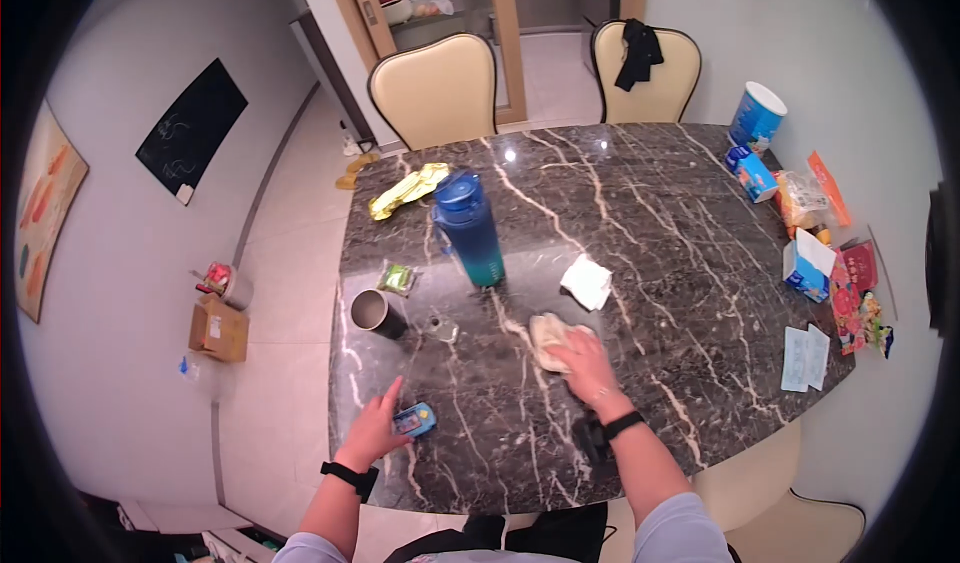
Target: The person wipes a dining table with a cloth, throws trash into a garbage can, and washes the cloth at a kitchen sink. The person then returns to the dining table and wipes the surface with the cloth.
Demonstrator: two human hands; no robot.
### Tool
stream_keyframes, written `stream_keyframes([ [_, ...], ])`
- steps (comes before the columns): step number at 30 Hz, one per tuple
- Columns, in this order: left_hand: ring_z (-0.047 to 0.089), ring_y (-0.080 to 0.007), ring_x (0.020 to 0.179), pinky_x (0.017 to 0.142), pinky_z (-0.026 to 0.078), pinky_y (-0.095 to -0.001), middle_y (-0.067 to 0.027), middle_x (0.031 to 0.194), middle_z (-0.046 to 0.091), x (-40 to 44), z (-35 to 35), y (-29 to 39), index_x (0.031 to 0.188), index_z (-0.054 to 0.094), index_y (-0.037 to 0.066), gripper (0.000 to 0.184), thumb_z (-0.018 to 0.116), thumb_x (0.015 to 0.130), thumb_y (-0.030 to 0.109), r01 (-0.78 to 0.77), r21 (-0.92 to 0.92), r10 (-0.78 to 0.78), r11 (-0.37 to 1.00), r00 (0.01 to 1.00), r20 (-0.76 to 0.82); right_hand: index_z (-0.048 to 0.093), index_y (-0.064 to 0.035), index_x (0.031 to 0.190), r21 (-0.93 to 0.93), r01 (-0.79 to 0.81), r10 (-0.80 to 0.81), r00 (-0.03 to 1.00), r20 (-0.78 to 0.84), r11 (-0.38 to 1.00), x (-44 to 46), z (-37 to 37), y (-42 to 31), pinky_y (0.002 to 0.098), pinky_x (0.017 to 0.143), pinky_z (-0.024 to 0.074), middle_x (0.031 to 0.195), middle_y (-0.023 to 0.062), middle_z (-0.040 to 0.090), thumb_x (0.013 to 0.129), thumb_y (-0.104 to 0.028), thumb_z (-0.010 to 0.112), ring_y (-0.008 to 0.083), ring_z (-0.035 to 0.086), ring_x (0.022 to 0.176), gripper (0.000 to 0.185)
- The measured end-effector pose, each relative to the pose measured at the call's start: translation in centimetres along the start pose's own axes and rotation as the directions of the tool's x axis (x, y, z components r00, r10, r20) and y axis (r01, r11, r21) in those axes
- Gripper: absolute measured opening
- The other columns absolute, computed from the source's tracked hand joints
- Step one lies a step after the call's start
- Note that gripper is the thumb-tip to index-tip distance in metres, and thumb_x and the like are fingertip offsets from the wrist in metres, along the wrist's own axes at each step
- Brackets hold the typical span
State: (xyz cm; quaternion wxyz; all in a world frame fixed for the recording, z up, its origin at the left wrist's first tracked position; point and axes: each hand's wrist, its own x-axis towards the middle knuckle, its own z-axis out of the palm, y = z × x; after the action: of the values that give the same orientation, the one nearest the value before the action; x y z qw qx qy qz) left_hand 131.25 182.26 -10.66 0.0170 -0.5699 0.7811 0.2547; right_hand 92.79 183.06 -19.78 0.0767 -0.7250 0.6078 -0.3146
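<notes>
My right hand [585, 368] presses on a crumpled cream cloth [546, 339] on the dark marble table [680, 263], its fingers bent over it. Beside a small blue packet [416, 420], my left hand [372, 431] has its index finger stretched out and its thumb apart. The thumb is close to the packet's lower edge; whether it touches I cannot tell. A folded white tissue [587, 282] lies just beyond the cloth. Further left are a dark cup [377, 315], a small clear object [443, 329], a green packet [397, 278] and a tall blue bottle [468, 231].
Yellow crumpled foil [408, 191] lies at the back left. Along the right edge stand a blue canister [758, 115], a blue carton [750, 175], a tissue pack [808, 266] and snack bags [800, 201]. Two chairs [436, 88] face me. A black object [592, 439] sits by my right wrist.
</notes>
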Motion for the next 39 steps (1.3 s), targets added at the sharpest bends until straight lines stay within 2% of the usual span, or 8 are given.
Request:
stream_keyframes([
  [7,0.049,-0.0397,0.111,0.095,0.042,-0.0443,-0.0223,0.121,0.050,2.9,0.3,3.3,0.145,0.025,0.017,0.109,0.086,0.056,0.029,-0.094,0.076,0.096,0.993,0.995,-0.014,0.057,-0.0124,0.118,-0.216,-0.551,0.509,0.832,-0.223,0.806,-10.9,-11.6,15.2,0.0442,0.101,0.0359,0.128,0.0220,0.045,0.062,0.010,0.061,0.0413,0.042,0.118,0.060],
  [15,0.053,-0.0337,0.108,0.091,0.044,-0.0394,-0.0162,0.115,0.057,15.5,5.6,19.9,0.118,0.056,0.007,0.044,0.066,0.076,0.017,-0.535,0.028,0.527,0.844,0.819,-0.227,0.055,-0.0143,0.119,-0.197,-0.569,0.522,0.818,-0.243,0.799,-9.9,-12.0,17.0,0.0435,0.101,0.0355,0.125,0.0190,0.046,0.064,0.009,0.063,0.0405,0.042,0.118,0.061],
  [20,0.058,-0.0289,0.099,0.081,0.047,-0.0400,-0.0135,0.117,0.058,22.8,11.2,25.3,0.105,0.063,0.010,0.029,0.054,0.078,0.005,-0.395,0.167,0.419,0.903,0.729,-0.541,0.052,-0.0164,0.126,-0.188,-0.671,0.640,0.741,-0.202,0.717,-9.6,-11.6,16.3,0.0433,0.105,0.0322,0.135,0.0204,0.041,0.067,0.010,0.063,0.0391,0.037,0.125,0.065],
  [22,0.058,-0.0289,0.097,0.080,0.047,-0.0396,-0.0125,0.115,0.059,22.9,10.7,25.4,0.097,0.062,0.009,0.021,0.055,0.078,0.006,-0.254,0.176,0.292,0.951,0.926,-0.238,0.052,-0.0163,0.125,-0.189,-0.677,0.643,0.735,-0.213,0.711,-9.0,-11.5,16.0,0.0437,0.105,0.0324,0.135,0.0193,0.042,0.068,0.010,0.062,0.0383,0.037,0.125,0.064],
  [26,0.063,-0.0322,0.080,0.070,0.049,-0.0425,-0.0126,0.080,0.066,18.0,9.5,22.2,0.081,0.063,0.007,0.008,0.055,0.078,0.008,-0.369,0.074,0.376,0.926,0.918,-0.126,0.053,-0.0172,0.124,-0.185,-0.724,0.663,0.686,-0.299,0.665,-8.3,-9.4,16.8,0.0443,0.104,0.0337,0.134,0.0167,0.042,0.068,0.010,0.064,0.0366,0.038,0.125,0.063],
  [32,0.060,-0.0125,0.077,0.071,0.048,-0.0289,-0.0052,0.083,0.065,4.2,2.7,11.4,0.103,0.066,0.005,0.024,0.067,0.084,0.020,-0.204,-0.655,0.456,0.727,0.857,0.239,0.065,-0.0087,0.094,-0.135,-0.275,0.236,0.939,-0.249,0.952,3.7,-1.2,9.0,0.0448,0.082,0.0428,0.090,0.0147,0.062,0.063,0.003,0.058,0.0369,0.055,0.089,0.034],
  [37,0.059,-0.0074,0.083,0.076,0.047,-0.0236,-0.0015,0.089,0.066,-5.4,-4.0,2.7,0.104,0.065,0.003,0.022,0.067,0.085,0.015,0.019,-0.615,0.230,0.789,0.918,0.322,0.068,-0.0182,0.097,-0.049,0.006,-0.013,0.989,-0.150,0.999,6.8,10.0,-2.3,0.0433,0.092,0.0414,0.111,0.0160,0.057,0.063,0.000,0.061,0.0369,0.051,0.106,0.039],
  [39,0.059,-0.0096,0.081,0.075,0.046,-0.0243,-0.0022,0.090,0.066,-8.1,-4.7,-0.6,0.102,0.064,0.002,0.021,0.068,0.083,0.011,0.168,-0.835,0.058,0.524,0.971,0.232,0.067,-0.0206,0.101,-0.015,-0.027,0.026,0.999,-0.042,1.000,4.5,10.3,-6.1,0.0433,0.093,0.0413,0.113,0.0157,0.056,0.063,0.002,0.060,0.0361,0.050,0.108,0.045],
])
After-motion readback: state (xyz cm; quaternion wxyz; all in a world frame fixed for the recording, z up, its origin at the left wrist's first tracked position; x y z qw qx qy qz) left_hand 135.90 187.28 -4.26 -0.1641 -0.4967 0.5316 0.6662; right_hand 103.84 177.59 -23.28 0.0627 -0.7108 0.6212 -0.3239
